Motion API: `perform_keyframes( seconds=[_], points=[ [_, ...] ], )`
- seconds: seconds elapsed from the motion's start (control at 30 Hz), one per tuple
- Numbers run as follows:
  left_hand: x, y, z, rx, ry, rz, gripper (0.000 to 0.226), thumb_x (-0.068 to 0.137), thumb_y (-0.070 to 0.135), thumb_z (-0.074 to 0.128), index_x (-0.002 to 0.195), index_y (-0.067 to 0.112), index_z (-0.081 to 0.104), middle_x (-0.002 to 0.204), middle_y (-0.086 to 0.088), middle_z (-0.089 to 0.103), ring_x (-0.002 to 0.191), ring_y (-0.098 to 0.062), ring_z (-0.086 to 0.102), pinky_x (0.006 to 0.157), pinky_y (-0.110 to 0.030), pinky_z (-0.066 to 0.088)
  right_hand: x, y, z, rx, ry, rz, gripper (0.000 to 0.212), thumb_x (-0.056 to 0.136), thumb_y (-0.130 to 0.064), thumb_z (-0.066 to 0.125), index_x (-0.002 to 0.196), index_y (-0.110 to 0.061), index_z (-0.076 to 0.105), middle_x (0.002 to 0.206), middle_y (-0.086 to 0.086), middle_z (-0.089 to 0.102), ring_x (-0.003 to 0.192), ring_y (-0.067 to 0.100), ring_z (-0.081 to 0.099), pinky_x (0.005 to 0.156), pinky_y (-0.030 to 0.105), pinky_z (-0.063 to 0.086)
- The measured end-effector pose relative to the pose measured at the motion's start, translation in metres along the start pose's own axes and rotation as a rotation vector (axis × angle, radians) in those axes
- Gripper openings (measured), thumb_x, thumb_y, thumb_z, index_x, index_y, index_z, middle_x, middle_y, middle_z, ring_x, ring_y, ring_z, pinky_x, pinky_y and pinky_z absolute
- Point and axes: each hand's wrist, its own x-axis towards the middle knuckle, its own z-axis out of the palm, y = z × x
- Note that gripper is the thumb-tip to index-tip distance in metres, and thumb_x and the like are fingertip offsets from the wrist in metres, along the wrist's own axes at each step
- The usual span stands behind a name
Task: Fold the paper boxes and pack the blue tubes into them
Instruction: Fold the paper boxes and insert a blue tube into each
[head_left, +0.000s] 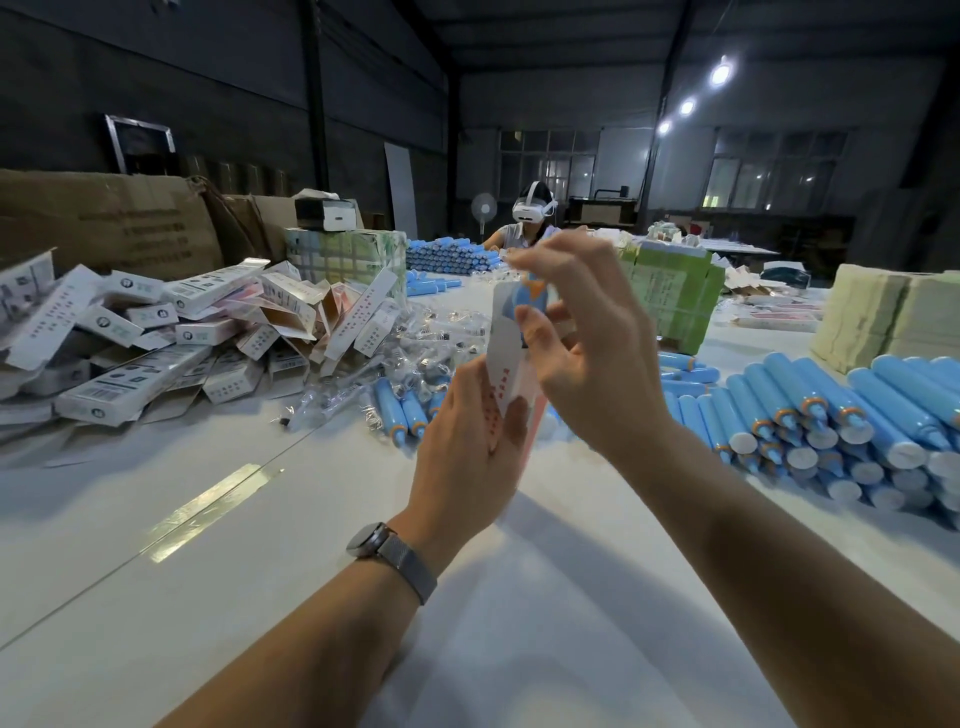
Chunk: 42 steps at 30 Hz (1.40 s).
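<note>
I hold a white paper box (506, 358) with red print upright above the table, its top end open. My left hand (467, 447) grips the box's lower part. My right hand (582, 332) is at the box's top, fingers curled around the open end, where a blue tube (524, 299) with an orange collar shows inside the box. A stack of blue tubes (841, 421) lies at the right. More blue tubes (400, 405) lie behind my left hand.
A heap of folded white boxes (156, 332) fills the left of the white table (260, 519). Clear plastic packets (415, 338) lie in the middle. Green bundles (670, 296) and cardboard cartons (104, 218) stand behind. A person wearing a headset (530, 218) sits at the far side.
</note>
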Motion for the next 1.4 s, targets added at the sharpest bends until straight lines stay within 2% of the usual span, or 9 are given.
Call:
perform_keyframes(
  seconds=[0.2,0.3,0.43,0.6,0.97,1.07,1.17,1.27,1.4],
  points=[
    [0.007,-0.013,-0.003,-0.006,0.074,-0.029,0.027,0.093,0.033,0.051,0.116,0.025,0.039,0.105,0.001,0.058,0.091,-0.02,0.056,0.07,-0.035,0.049,-0.02,0.005,0.017,-0.144,-0.22,-0.01,0.035,0.083,-0.002,0.064,0.116,-0.013,0.068,0.095,0.002,0.071,0.095,0.03,0.057,0.076,0.04,0.049],
    [0.009,-0.022,-0.002,-0.003,0.158,-0.019,0.023,0.097,0.023,0.055,0.112,0.029,0.038,0.104,0.003,0.052,0.089,-0.014,0.049,0.068,-0.021,0.041,-0.018,0.008,0.021,-0.053,-0.09,0.094,0.036,0.085,-0.006,0.056,0.12,-0.013,0.064,0.099,-0.003,0.068,0.099,0.022,0.053,0.086,0.026,0.041],
    [0.016,-0.039,-0.007,-0.015,0.291,-0.139,0.02,0.101,0.02,0.051,0.114,0.023,0.036,0.112,0.003,0.048,0.099,-0.022,0.051,0.074,-0.039,0.051,-0.018,0.034,0.024,0.02,0.015,0.334,0.029,0.084,-0.005,0.054,0.109,-0.015,0.064,0.092,-0.005,0.062,0.089,0.018,0.058,0.082,0.032,0.047],
    [0.019,-0.046,-0.006,-0.029,0.352,-0.186,0.023,0.103,0.022,0.049,0.118,0.029,0.032,0.116,0.007,0.046,0.104,-0.018,0.05,0.072,-0.023,0.043,-0.026,0.083,0.057,-0.204,-0.357,0.59,0.035,0.086,-0.005,0.057,0.116,-0.019,0.065,0.103,-0.001,0.066,0.104,0.024,0.057,0.086,0.034,0.046],
    [0.015,-0.045,-0.001,0.001,0.337,-0.188,0.035,0.101,0.023,0.05,0.126,0.035,0.027,0.129,0.0,0.046,0.115,-0.026,0.051,0.083,-0.051,0.055,0.01,0.104,0.153,-0.464,-0.817,0.638,0.03,0.097,-0.019,0.047,0.126,-0.02,0.057,0.127,0.011,0.06,0.121,0.033,0.051,0.098,0.04,0.045],
    [0.011,-0.04,0.003,0.023,0.322,-0.152,0.032,0.1,0.028,0.047,0.124,0.038,0.027,0.124,0.002,0.045,0.112,-0.025,0.051,0.08,-0.048,0.057,-0.004,0.107,0.168,-0.409,-0.754,0.781,0.015,0.099,-0.015,0.044,0.09,-0.013,0.057,0.114,0.012,0.059,0.12,0.032,0.053,0.101,0.04,0.044],
    [0.007,-0.037,0.007,0.057,0.278,-0.101,0.03,0.095,0.034,0.043,0.121,0.039,0.028,0.111,0.008,0.04,0.104,-0.025,0.052,0.079,-0.052,0.055,-0.022,0.122,0.178,-0.2,-0.665,0.868,0.011,0.1,-0.005,0.043,0.096,-0.008,0.054,0.12,0.02,0.053,0.113,0.031,0.052,0.106,0.042,0.041],
    [0.009,-0.041,0.006,0.028,0.268,-0.101,0.029,0.095,0.037,0.042,0.121,0.04,0.029,0.113,0.008,0.041,0.104,-0.022,0.051,0.079,-0.046,0.055,-0.018,0.117,0.175,-0.237,-0.588,0.906,0.033,0.101,-0.009,0.042,0.069,-0.013,0.046,0.094,0.018,0.052,0.092,0.03,0.051,0.093,0.043,0.048],
    [0.012,-0.043,0.005,-0.034,0.297,-0.108,0.029,0.095,0.036,0.042,0.121,0.037,0.029,0.119,-0.001,0.047,0.107,-0.02,0.05,0.076,-0.034,0.05,-0.005,0.096,0.158,-0.261,-0.291,0.69,0.017,0.091,-0.003,0.052,0.093,0.0,0.069,0.095,0.02,0.068,0.097,0.035,0.061,0.073,0.038,0.046]
  ],
)
